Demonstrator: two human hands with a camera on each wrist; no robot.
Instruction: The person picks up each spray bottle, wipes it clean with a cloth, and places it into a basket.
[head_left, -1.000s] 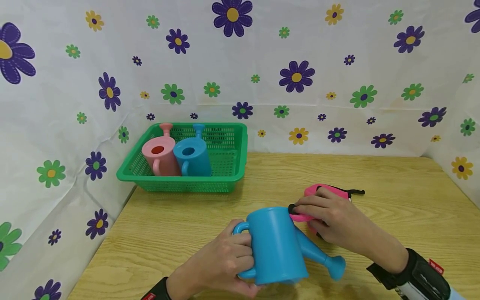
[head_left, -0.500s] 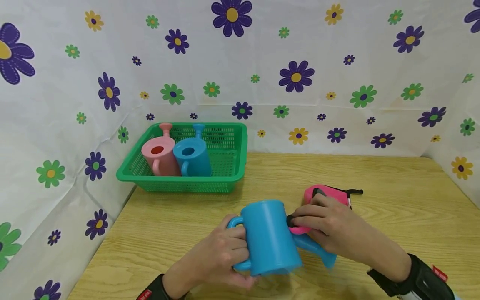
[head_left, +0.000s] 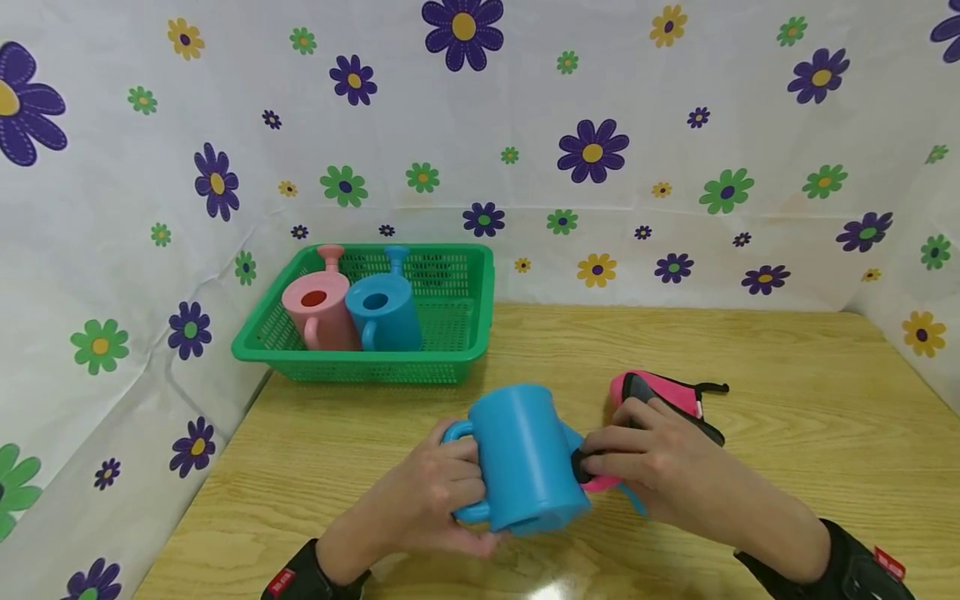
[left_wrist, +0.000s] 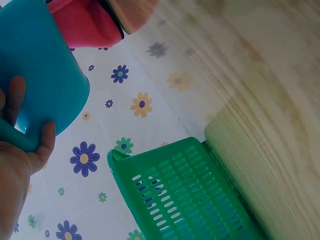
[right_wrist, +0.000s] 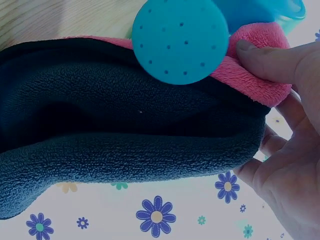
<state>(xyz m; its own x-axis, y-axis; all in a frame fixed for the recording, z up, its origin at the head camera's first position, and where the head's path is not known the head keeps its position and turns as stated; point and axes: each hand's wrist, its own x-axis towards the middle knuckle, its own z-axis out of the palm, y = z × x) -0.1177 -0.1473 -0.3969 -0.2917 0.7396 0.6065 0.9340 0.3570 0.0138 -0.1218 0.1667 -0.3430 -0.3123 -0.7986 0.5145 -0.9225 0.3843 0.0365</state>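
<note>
In the head view my left hand (head_left: 431,500) grips the handle of a blue watering can (head_left: 525,458), held tilted above the table. Its spout, partly behind my right hand, points down to the right. My right hand (head_left: 652,462) pinches a pink and dark grey cloth (head_left: 671,392) with black edging against the can's right side, near the spout. The right wrist view shows the round, holed spout head (right_wrist: 180,42) in front of the cloth's grey side (right_wrist: 125,110), with thumb and fingers on the cloth's end. The can's body (left_wrist: 40,65) fills the left wrist view's upper left.
A green basket (head_left: 367,367) stands at the back left of the wooden table (head_left: 787,400). Inside, a pink watering can (head_left: 330,312) and another blue watering can (head_left: 397,317) sit side by side in its left part. A flower-patterned sheet (head_left: 465,108) hangs behind.
The blue watering can has shifted left and slightly up in my left hand, its spout turning further behind my right hand. My right hand has slid the cloth down along the can's side.
</note>
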